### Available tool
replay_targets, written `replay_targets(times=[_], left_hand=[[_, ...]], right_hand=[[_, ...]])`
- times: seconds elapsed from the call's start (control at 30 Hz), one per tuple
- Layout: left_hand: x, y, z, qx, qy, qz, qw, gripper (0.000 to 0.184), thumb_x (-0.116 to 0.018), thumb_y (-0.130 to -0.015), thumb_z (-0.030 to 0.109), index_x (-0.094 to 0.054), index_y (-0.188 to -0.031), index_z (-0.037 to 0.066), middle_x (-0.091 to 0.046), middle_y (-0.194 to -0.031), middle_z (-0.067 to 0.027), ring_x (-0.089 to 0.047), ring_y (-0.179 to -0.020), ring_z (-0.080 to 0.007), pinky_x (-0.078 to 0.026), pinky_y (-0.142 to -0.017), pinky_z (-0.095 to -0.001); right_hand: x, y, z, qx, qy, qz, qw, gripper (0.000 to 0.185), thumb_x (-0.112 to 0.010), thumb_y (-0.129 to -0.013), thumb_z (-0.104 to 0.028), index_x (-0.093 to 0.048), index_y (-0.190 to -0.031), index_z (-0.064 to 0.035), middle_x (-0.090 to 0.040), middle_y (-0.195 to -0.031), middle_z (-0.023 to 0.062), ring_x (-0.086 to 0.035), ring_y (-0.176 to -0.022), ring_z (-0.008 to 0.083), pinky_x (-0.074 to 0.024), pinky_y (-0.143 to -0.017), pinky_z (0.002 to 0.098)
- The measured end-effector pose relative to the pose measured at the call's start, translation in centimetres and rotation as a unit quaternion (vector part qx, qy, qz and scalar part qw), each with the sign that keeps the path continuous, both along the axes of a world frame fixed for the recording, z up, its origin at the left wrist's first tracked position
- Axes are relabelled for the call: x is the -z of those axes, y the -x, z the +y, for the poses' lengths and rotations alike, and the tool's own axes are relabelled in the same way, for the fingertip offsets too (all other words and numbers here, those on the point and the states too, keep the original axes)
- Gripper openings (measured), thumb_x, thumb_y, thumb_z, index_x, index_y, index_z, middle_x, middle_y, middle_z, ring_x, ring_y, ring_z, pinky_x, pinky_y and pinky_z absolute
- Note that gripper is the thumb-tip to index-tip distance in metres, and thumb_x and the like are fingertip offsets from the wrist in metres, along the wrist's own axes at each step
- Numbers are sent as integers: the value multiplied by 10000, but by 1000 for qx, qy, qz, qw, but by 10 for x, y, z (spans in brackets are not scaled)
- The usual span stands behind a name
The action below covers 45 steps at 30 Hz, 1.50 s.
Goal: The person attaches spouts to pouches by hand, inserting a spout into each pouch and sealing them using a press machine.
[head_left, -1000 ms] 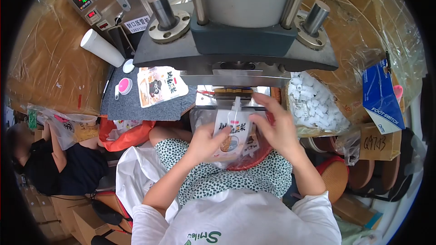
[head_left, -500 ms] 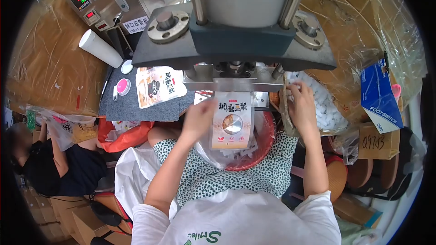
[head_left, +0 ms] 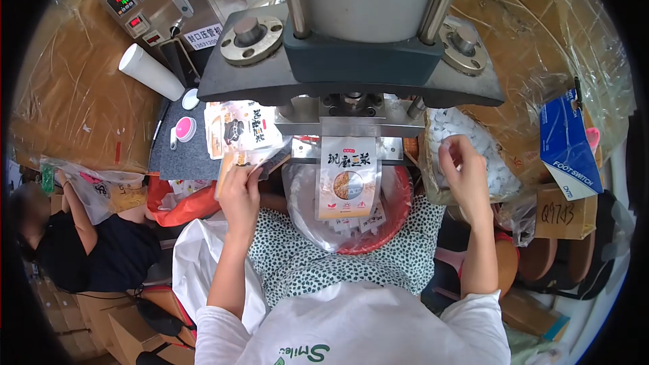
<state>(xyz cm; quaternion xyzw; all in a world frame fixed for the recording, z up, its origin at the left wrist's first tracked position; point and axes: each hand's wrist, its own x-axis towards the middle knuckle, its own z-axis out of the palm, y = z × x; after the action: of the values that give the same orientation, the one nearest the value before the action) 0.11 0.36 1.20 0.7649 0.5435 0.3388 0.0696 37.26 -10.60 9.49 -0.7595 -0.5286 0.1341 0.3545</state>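
One printed pouch (head_left: 348,179) hangs in the heat press (head_left: 362,61), seal apparently underway; pouches (head_left: 368,220) in the red basket (head_left: 407,204) look done. My left hand (head_left: 238,196) pinches the next blank (head_left: 237,159); the stack (head_left: 253,128) on the surface (head_left: 177,164) looks left to do. My right hand (head_left: 470,179) curls beside the white spouts (head_left: 488,157), can't tell if gripping one.

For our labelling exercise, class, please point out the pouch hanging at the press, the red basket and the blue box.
Hanging pouch (head_left: 348,184): head view, middle of its printed front.
Red basket (head_left: 403,201): head view, side wall.
Blue box (head_left: 565,140): head view, its blue face.
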Motion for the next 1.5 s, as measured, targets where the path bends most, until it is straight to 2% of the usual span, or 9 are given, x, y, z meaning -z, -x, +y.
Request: replay_targets(times=[0.1, 0.27, 0.37, 0.57, 0.7, 1.0, 1.13, 1.33, 1.5], left_hand=[[4, -1, 8, -25, -68, 11, 997, 234, -698, -780, 13, -600, -992, 1, -589, -983, -183, -575, -921, -382, -469, -729, -474], [1, -17, 4, 47, 23, 65, 996, 356, -739, -746, 48, -590, -1066, 8, -576, -1028, -198, -548, -1010, -384, -448, -851, -456], [-8, -10, -13, 35, 55, 46, 997, 316, -702, -747, -11, -625, -1053, -11, -620, -982, -194, -598, -930, -392, -472, -802, -447], [-53, -33, -48, 50, -19, 37, 998, 352, -585, -681, -139, -665, -1005, -28, -676, -944, -182, -651, -888, -378, -503, -782, -424], [-52, -38, -54, 156, -14, 2, 988, 320, -631, -687, -87, -672, -989, 10, -668, -908, -142, -654, -855, -344, -509, -750, -425], [-28, -88, -53, 248, 189, -93, 946, 136, -684, -871, 74, -680, -965, -24, -663, -853, -164, -662, -711, -324, -515, -625, -365], [-27, -90, -51, 230, 115, -60, 965, 145, -685, -869, 87, -678, -965, -22, -657, -832, -169, -655, -712, -347, -518, -627, -383], [-25, -91, -53, 265, 128, -61, 954, 145, -675, -879, 102, -675, -961, -17, -659, -848, -190, -658, -703, -346, -520, -637, -377], [-23, -101, -38, 207, 382, -172, 884, 205, -615, -961, 159, -669, -998, -35, -710, -901, -119, -681, -729, -174, -522, -642, -314]], right_hand=[[-4, 19, -4, -110, -92, 195, 970, 197, -620, -944, -96, -631, -1109, 11, -715, -883, 76, -653, -793, 94, -503, -669, 279], [-17, 52, 5, -193, -86, 88, 973, 172, -661, -905, -67, -683, -1072, -27, -720, -917, 102, -678, -795, 157, -523, -701, 281], [-18, 56, 6, -192, -27, 229, 954, 173, -656, -901, -40, -690, -1067, -6, -719, -990, 76, -664, -927, 178, -511, -835, 310], [-2, 96, 28, -269, -222, -51, 936, 179, -694, -839, -94, -690, -1014, -54, -698, -883, 87, -655, -869, 277, -469, -916, 432], [-3, 100, 29, -318, -196, -62, 925, 182, -682, -851, -105, -677, -1029, -68, -698, -897, 64, -658, -860, 264, -449, -943, 438], [10, 76, 20, -172, -75, 194, 963, 166, -642, -871, -57, -695, -1027, -36, -708, -966, 146, -662, -891, 322, -461, -922, 393], [-12, 55, 10, -213, -99, -46, 971, 169, -645, -861, -38, -697, -1021, -31, -713, -915, 146, -664, -881, 331, -460, -918, 393], [0, 65, 9, -255, -63, 29, 964, 217, -647, -876, -60, -676, -1089, -27, -711, -971, 165, -662, -927, 348, -473, -913, 415], [9, 66, 14, -151, -72, 96, 981, 265, -666, -888, -107, -664, -1130, 0, -709, -1034, 165, -660, -984, 348, -492, -893, 421]])
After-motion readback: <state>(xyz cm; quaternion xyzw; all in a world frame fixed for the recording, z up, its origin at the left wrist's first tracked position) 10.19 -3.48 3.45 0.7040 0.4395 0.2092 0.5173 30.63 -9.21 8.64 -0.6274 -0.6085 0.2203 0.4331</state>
